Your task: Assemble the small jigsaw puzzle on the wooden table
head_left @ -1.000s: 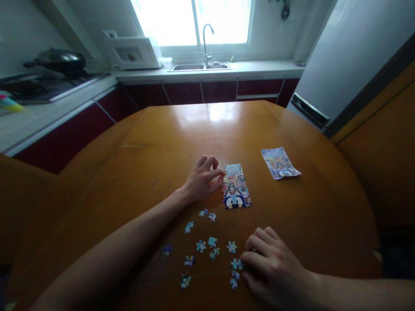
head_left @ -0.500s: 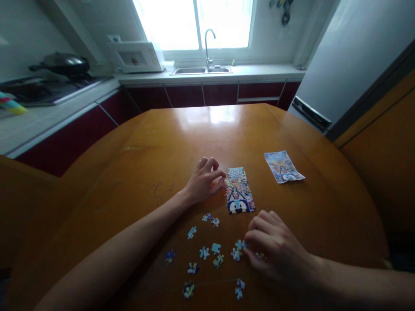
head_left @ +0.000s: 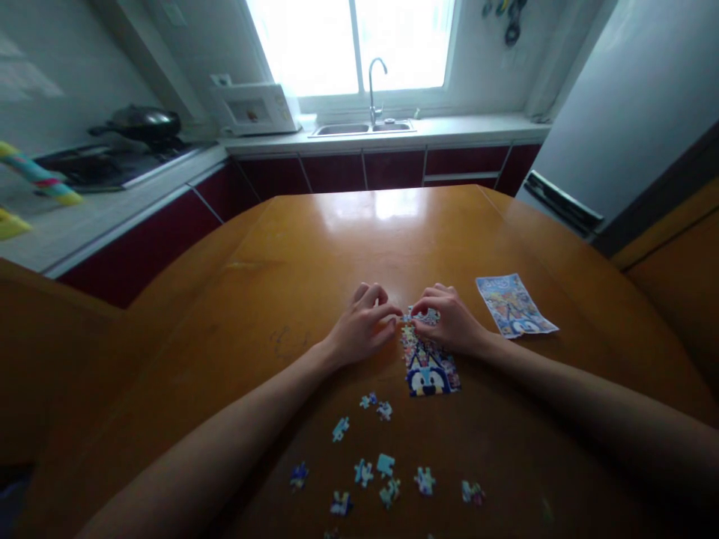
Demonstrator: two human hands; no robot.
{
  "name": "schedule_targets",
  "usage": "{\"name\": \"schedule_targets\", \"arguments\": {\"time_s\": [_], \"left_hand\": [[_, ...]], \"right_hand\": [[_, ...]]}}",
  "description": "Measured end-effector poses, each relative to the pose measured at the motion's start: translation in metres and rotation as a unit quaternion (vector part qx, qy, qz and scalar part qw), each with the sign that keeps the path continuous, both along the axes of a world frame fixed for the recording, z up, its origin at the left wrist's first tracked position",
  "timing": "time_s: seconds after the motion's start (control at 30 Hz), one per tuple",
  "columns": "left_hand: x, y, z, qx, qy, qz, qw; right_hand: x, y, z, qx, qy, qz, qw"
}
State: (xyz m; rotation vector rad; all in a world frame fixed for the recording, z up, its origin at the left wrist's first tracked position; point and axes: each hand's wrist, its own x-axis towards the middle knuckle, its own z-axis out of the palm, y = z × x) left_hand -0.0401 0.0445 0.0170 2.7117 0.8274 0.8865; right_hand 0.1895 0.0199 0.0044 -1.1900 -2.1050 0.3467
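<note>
A part-built colourful jigsaw puzzle (head_left: 430, 367) lies on the wooden table (head_left: 314, 254). My left hand (head_left: 362, 326) rests curled against the puzzle's left edge, fingertips touching its upper corner. My right hand (head_left: 449, 318) sits over the puzzle's top end, fingers pinched together on a small puzzle piece (head_left: 419, 316) at the top edge. Several loose puzzle pieces (head_left: 382, 468) lie scattered on the table nearer to me.
A printed picture card (head_left: 515, 305) lies to the right of the puzzle. Beyond the table run a counter with a sink and tap (head_left: 365, 123), a microwave (head_left: 258, 108), a hob with a wok (head_left: 140, 123), and a fridge (head_left: 618, 105) at right.
My right hand picked a piece from the loose pile near me and carried it up to the puzzle's top end. My left hand stayed by the puzzle's left edge.
</note>
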Motion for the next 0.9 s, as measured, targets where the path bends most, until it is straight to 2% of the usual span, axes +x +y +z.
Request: {"name": "schedule_targets", "arguments": {"time_s": [0.3, 0.6, 0.9], "left_hand": [[-0.0003, 0.0038, 0.0001, -0.010, 0.010, -0.046, 0.999], [-0.0007, 0.0046, 0.0001, -0.005, 0.004, -0.046, 0.999], [-0.0018, 0.0081, -0.0043, -0.006, 0.009, -0.044, 0.999]], "right_hand": [[-0.0020, -0.0040, 0.0021, -0.012, -0.012, 0.007, 1.000], [0.0050, -0.0044, 0.0014, 0.017, 0.038, -0.004, 0.999], [0.0079, -0.0036, -0.0041, 0.032, -0.002, 0.042, 0.999]]}}
